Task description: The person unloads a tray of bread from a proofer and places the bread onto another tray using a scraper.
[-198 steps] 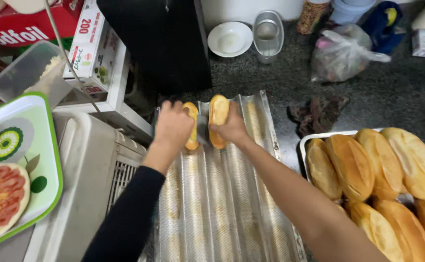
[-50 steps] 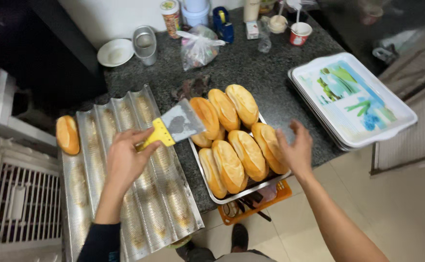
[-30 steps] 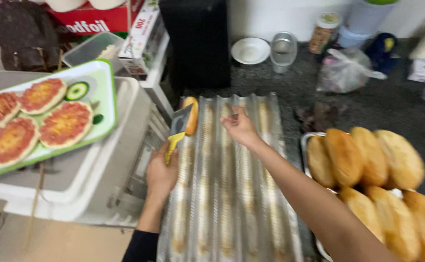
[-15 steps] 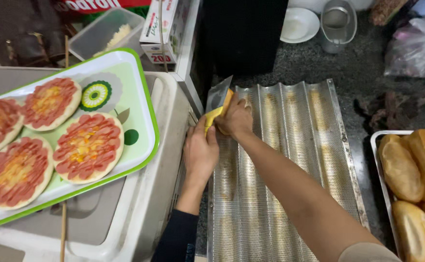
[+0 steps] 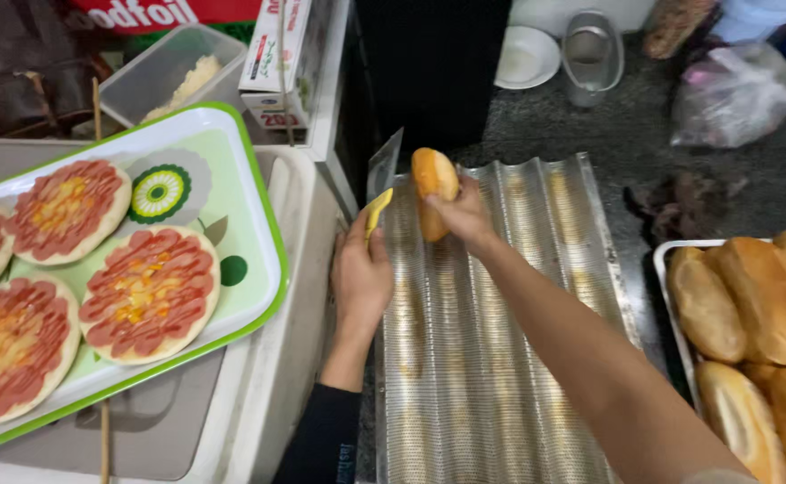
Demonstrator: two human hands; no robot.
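Note:
My left hand (image 5: 361,273) grips a metal scraper (image 5: 381,179) by its yellow handle, blade pointing up beside the left edge of the perforated baguette tray (image 5: 500,358). My right hand (image 5: 464,215) holds a golden bread roll (image 5: 432,179) lifted over the far left end of that tray, close to the scraper blade. The grooves of the tray show only crumbs.
A green-rimmed tray (image 5: 249,206) with several small topped pizzas (image 5: 146,291) rests on a white appliance at left. A metal pan (image 5: 671,296) of baked rolls (image 5: 751,296) sits at right. A black appliance, white saucer (image 5: 525,56), metal cup (image 5: 592,56) and plastic bag (image 5: 733,90) stand behind.
My right hand has picked up the roll from the tray's far left groove. The scraper has stayed in my left hand, now upright beside it. The view has shifted left.

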